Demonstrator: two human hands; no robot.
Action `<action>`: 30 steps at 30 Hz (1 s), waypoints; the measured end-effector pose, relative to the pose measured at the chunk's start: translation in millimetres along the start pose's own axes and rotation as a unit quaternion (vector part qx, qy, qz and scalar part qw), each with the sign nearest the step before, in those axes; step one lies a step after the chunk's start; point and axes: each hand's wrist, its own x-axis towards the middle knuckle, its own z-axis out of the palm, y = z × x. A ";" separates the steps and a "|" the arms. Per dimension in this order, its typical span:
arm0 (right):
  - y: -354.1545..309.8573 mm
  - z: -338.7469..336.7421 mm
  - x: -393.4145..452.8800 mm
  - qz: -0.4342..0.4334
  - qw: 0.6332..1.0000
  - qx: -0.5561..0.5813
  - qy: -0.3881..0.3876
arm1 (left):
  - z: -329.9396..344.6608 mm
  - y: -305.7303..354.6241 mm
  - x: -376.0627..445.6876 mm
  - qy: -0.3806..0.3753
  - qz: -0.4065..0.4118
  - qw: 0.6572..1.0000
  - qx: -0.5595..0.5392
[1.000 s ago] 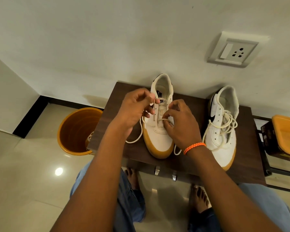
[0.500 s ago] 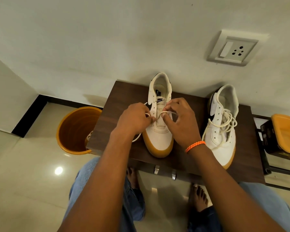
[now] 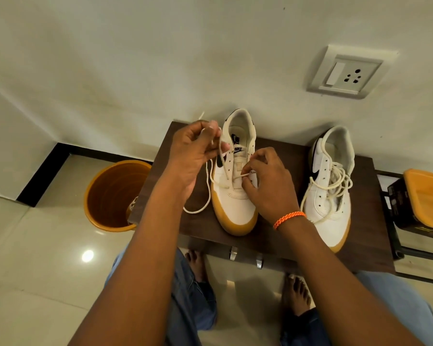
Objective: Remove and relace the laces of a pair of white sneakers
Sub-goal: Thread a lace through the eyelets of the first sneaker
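Observation:
Two white sneakers with tan soles stand on a dark wooden stool (image 3: 280, 236). The left sneaker (image 3: 235, 196) has a cream lace (image 3: 208, 186) threaded only through its lowest eyelets. My left hand (image 3: 198, 151) is raised beside its collar and pinches one lace end, pulled up taut. My right hand (image 3: 265, 181) rests on the sneaker's right side and pinches the lace at a lower eyelet. The right sneaker (image 3: 328, 193) has a loose lace (image 3: 335, 181) heaped on its tongue.
An orange bucket (image 3: 105, 196) stands on the tiled floor left of the stool. An orange-lidded box (image 3: 420, 203) sits on a rack at the right. The wall with a switch socket (image 3: 345, 71) is right behind the stool. My bare feet are under the stool's front edge.
My left hand has risen from the sneaker's lower eyelets toward the collar, drawing the lace upward. My right hand has stayed at the right-side eyelets.

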 end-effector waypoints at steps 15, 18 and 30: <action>0.9 5.1 -0.3 0.009 1.000 0.028 -0.003 | 1.7 -29.2 4.8 -0.096 0.019 0.803 0.587; 0.6 4.7 -0.1 0.013 1.000 0.014 -0.003 | 1.4 -28.1 7.5 -0.083 0.049 0.829 0.551; -0.4 1.8 0.0 0.040 0.998 0.032 -0.020 | -0.1 -5.7 -0.9 -0.015 -0.046 0.994 0.098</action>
